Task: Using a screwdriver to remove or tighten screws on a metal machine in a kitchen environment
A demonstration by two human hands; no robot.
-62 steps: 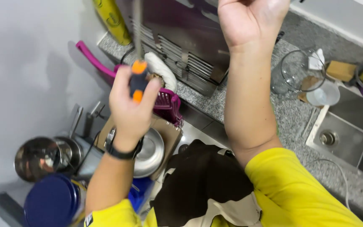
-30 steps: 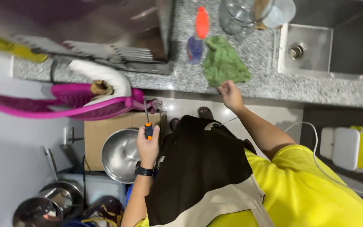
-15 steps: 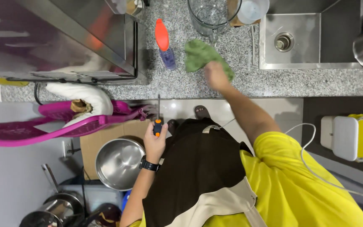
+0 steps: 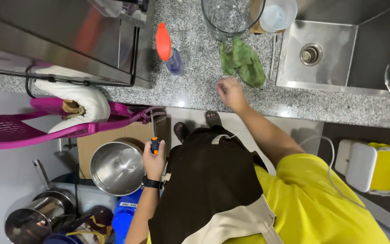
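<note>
The left hand [image 4: 153, 161] grips an orange-and-black-handled knife [image 4: 154, 135] by a steel pot [image 4: 116, 168]; the right hand [image 4: 230, 92], loosely curled and empty, rests on the speckled granite table [image 4: 195, 86] beside a green cloth [image 4: 243, 61] and an orange-capped spray bottle [image 4: 168, 47].

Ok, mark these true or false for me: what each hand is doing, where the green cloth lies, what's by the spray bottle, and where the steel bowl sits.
1. The left hand grips an orange-handled tool. True.
2. The right hand rests inside the sink. False: it is over the granite counter, beside the sink.
3. The green cloth lies on the counter near the right hand. True.
4. The spray bottle has a green top. False: its top is orange-red.
5. The steel bowl sits on the counter. False: it sits lower down, beside the left hand.
</note>
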